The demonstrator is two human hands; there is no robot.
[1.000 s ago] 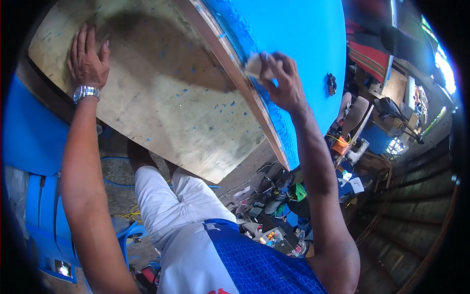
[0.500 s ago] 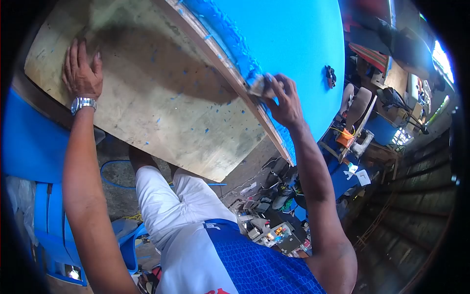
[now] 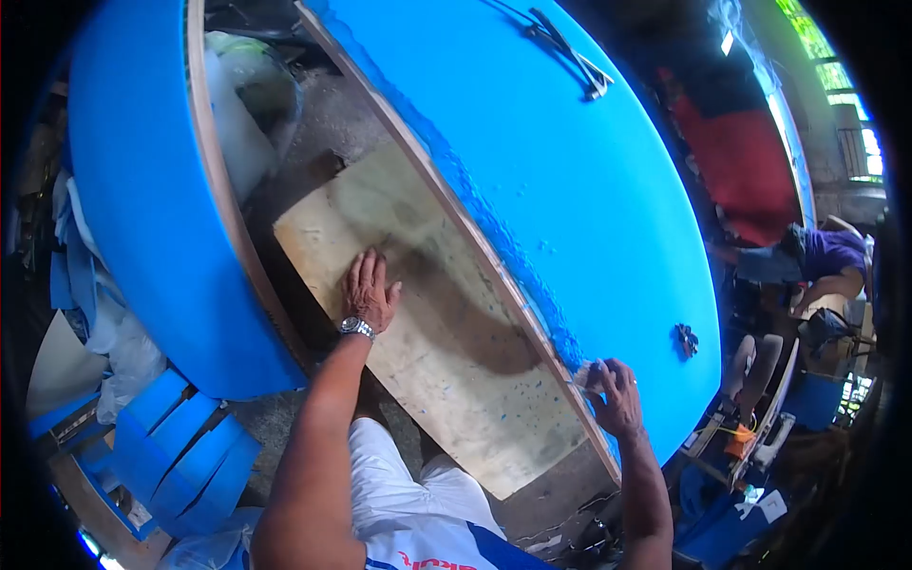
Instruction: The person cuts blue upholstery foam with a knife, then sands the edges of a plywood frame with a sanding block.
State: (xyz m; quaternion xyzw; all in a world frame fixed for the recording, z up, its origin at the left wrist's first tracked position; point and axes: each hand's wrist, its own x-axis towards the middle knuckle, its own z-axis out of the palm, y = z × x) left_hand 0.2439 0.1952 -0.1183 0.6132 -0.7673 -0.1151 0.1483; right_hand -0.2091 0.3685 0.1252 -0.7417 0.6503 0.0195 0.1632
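Observation:
My right hand (image 3: 617, 399) has its fingers round a small pale, greyish piece (image 3: 586, 374), which sits at the wooden edge strip (image 3: 503, 275) of a large blue panel (image 3: 570, 209). Rough blue shavings (image 3: 465, 190) line the panel along that strip. My left hand (image 3: 370, 294), with a metal watch on the wrist, rests with fingers apart on a pale, stained board (image 3: 456, 380) dotted with blue flecks. The shadow of my arm or head darkens the board's middle.
Another curved blue panel (image 3: 152, 190) stands on the left. Blue slatted pieces (image 3: 180, 446) lie lower left. Dark tools (image 3: 570, 52) and a small black object (image 3: 686, 340) rest on the large panel. A person in purple (image 3: 834, 255) bends at the right.
The view has shifted, bringing the left blue panel and the person at the right into sight. My right hand still holds the pale piece at the strip; my left hand stays on the board.

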